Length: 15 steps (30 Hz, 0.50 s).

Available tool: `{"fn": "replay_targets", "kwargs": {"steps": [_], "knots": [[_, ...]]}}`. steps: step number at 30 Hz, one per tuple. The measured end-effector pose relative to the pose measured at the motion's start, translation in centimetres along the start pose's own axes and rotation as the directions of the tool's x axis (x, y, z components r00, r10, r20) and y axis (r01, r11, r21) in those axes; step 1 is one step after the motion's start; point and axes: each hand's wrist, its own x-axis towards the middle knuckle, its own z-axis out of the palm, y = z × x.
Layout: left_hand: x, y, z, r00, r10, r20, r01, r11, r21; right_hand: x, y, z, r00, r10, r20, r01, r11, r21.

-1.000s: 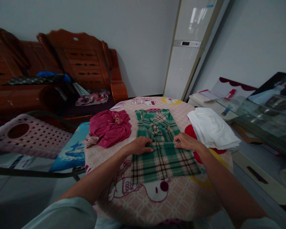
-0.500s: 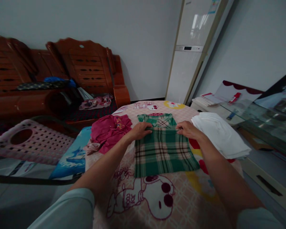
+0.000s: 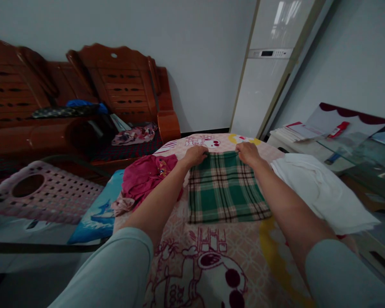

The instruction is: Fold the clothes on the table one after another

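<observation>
A green plaid garment (image 3: 226, 188) lies folded into a rough square on the cartoon-print cover (image 3: 192, 239). My left hand (image 3: 196, 155) is closed on its far left corner. At the far right corner my right hand (image 3: 246, 153) pinches the same cloth. The far edge is stretched between both hands, and the near edge lies flat. Just left of my left forearm sits a crumpled magenta garment (image 3: 144, 177). A folded white cloth pile (image 3: 321, 188) rests to the right of my right forearm.
A pink plastic basket (image 3: 67, 192) and a blue cushion (image 3: 98, 209) stand at the left. Behind them are wooden chairs (image 3: 122, 85) with clothes on the seat. A white floor-standing air conditioner (image 3: 259, 85) rises at the back, and a glass shelf (image 3: 356, 149) juts in from the right.
Both hands have moved farther away to the garment's far edge. Its upper part, spread out before, is now folded under or out of sight. The view has shifted slightly.
</observation>
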Motion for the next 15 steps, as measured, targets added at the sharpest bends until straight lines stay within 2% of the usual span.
{"fn": "replay_targets", "kwargs": {"steps": [2,4,6,8,11,13,15], "knots": [[0.5,0.0,0.7,0.999,-0.044,0.003,0.044,0.998,0.038,0.5,-0.3,0.9,1.0,0.018,-0.013,-0.018,0.999,-0.034],[0.4,0.5,1.6,0.997,-0.062,-0.04,0.065,0.995,0.075,0.3,-0.8,2.0,1.0,0.023,-0.018,-0.024,0.998,-0.054],[-0.4,1.4,2.5,0.994,-0.017,-0.111,0.026,0.997,0.072,-0.5,-1.4,3.1,1.0,0.0,0.004,0.0,0.999,-0.053],[-1.7,2.5,3.5,0.985,0.081,-0.151,-0.078,0.997,0.026,-2.0,-2.1,4.1,0.997,-0.052,0.052,0.053,0.998,-0.014],[-4.0,3.7,4.9,0.975,0.205,-0.086,-0.211,0.975,-0.062,-4.4,-2.9,5.6,0.989,-0.128,0.071,0.121,0.988,0.096],[-5.2,4.0,5.9,0.975,0.218,-0.03,-0.22,0.971,-0.091,-5.8,-2.9,6.6,0.992,-0.122,0.036,0.115,0.982,0.152],[-6.0,3.9,6.7,0.98,0.198,0.022,-0.196,0.977,-0.084,-6.7,-2.3,7.3,0.999,-0.052,-0.006,0.052,0.982,0.181]]}}
